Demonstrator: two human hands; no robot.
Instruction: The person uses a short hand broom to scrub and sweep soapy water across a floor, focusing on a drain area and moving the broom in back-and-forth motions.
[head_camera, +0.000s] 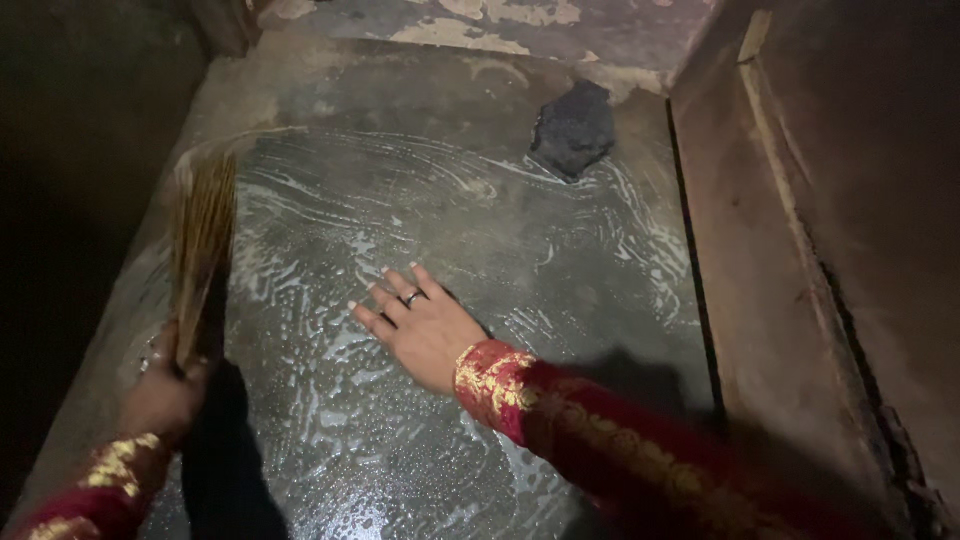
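My left hand (165, 390) grips the bound end of a straw broom (203, 235), whose bristles fan out along the left edge of a wet, soapy stone slab (450, 210). My right hand (425, 320) hovers flat over the middle of the slab, fingers spread, a ring on one finger, holding nothing. Both arms wear red sleeves with gold embroidery. White foam streaks curve across the slab's surface.
A dark rough lump (573, 128), perhaps a stone, lies at the slab's far right. A brown wooden panel (780, 250) rises along the right side. Dark wall closes in on the left, peeling plaster at the back.
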